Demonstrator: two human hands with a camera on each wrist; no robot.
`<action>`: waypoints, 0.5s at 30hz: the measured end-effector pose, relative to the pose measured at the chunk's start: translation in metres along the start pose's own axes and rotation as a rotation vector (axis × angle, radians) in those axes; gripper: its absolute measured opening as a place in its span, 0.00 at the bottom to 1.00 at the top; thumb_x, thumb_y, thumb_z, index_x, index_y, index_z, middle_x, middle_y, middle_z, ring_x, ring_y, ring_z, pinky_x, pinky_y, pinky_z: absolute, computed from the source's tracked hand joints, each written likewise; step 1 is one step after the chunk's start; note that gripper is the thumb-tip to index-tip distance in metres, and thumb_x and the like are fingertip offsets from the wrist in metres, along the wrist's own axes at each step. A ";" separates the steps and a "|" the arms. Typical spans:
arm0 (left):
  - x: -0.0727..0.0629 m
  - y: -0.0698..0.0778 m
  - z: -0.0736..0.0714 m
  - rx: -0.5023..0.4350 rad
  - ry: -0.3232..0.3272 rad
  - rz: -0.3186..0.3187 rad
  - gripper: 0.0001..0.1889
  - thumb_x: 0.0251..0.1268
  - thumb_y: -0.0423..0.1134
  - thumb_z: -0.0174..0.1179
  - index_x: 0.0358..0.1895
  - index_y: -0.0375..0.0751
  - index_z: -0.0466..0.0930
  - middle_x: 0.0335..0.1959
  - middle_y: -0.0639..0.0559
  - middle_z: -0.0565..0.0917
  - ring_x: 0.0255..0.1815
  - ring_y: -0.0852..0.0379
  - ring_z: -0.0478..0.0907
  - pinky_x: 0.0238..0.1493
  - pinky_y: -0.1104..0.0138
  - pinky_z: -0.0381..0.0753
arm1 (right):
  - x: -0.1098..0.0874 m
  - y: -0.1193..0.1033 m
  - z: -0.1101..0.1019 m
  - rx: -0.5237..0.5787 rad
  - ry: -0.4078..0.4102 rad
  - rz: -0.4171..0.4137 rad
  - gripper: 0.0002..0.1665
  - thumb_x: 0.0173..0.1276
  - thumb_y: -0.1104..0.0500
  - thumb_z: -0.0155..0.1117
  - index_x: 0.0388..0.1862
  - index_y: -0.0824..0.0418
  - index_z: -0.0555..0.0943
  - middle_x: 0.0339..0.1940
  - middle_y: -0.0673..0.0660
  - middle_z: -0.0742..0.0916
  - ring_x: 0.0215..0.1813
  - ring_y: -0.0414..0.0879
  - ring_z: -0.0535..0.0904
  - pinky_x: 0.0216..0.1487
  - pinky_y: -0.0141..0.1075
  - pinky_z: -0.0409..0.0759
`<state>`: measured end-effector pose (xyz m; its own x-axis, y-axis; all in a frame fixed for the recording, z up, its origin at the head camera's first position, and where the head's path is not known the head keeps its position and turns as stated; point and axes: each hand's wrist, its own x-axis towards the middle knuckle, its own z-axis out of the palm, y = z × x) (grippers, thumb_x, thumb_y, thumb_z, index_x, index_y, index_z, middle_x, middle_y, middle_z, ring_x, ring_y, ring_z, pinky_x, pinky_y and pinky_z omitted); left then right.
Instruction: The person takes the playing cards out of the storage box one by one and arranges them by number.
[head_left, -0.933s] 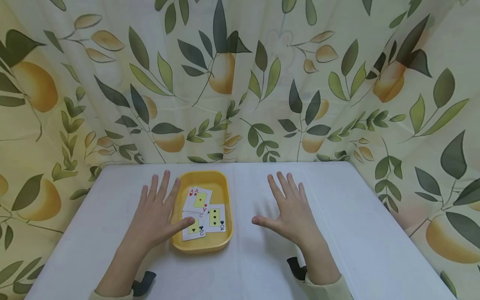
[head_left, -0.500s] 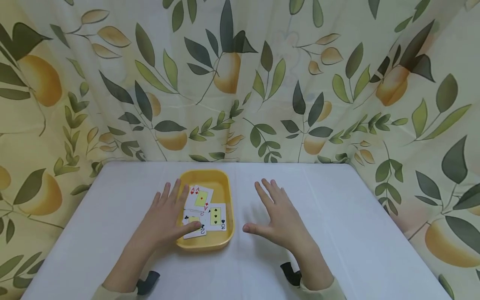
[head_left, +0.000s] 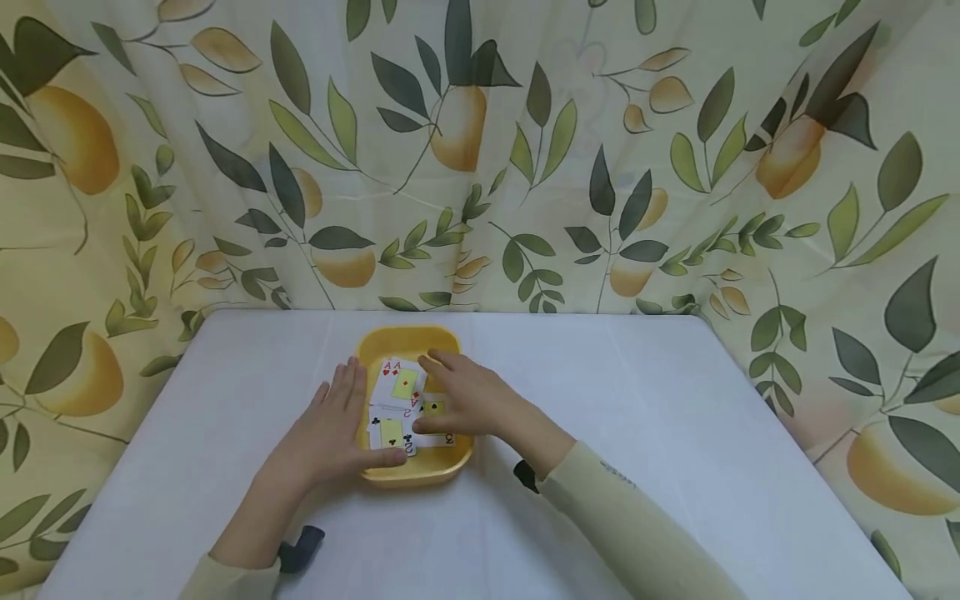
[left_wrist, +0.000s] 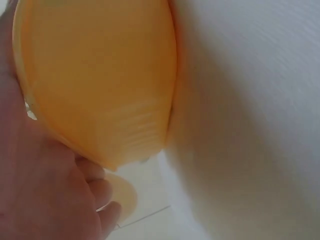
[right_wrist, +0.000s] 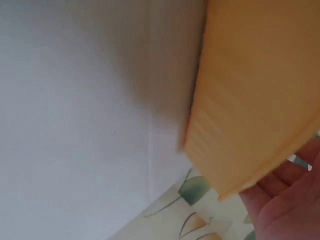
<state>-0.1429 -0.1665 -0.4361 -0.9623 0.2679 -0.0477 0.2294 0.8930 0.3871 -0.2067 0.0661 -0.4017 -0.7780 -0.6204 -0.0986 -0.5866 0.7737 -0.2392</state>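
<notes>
A yellow tray [head_left: 408, 332] on the table holds several playing cards. An ace of diamonds [head_left: 405, 383] overlaps an ace of hearts, with a two of clubs [head_left: 392, 432] below and a three of spades [head_left: 435, 440] partly hidden to the right. My left hand [head_left: 326, 433] lies along the tray's left rim, fingers straight and thumb reaching across the near left corner. My right hand [head_left: 472, 396] reaches over the right rim, thumb and fingers spread above the cards. Both wrist views show the tray's outer wall [left_wrist: 100, 75] with a hand at its rim.
White cloth [head_left: 637, 417] covers the table, stretching away to the right of the tray. A curtain [head_left: 525, 167] printed with fruit and leaves hangs behind the table and along both sides. Black wrist-worn pieces [head_left: 302, 550] sit under the forearms.
My right hand has swung left from beside the tray to over its right side and the cards. My left hand has shifted slightly right, against the tray's left rim.
</notes>
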 end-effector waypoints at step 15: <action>-0.004 0.000 0.001 0.013 -0.002 0.060 0.80 0.33 0.86 0.60 0.79 0.29 0.36 0.82 0.35 0.34 0.82 0.38 0.34 0.79 0.43 0.46 | 0.047 -0.020 0.028 -0.298 -0.165 -0.070 0.36 0.62 0.28 0.63 0.61 0.48 0.80 0.59 0.52 0.80 0.63 0.49 0.76 0.68 0.41 0.75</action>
<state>-0.1388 -0.1673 -0.4371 -0.9465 0.3217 -0.0270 0.2884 0.8802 0.3770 -0.2253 0.0184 -0.4288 -0.7010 -0.6670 -0.2524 -0.6962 0.7168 0.0390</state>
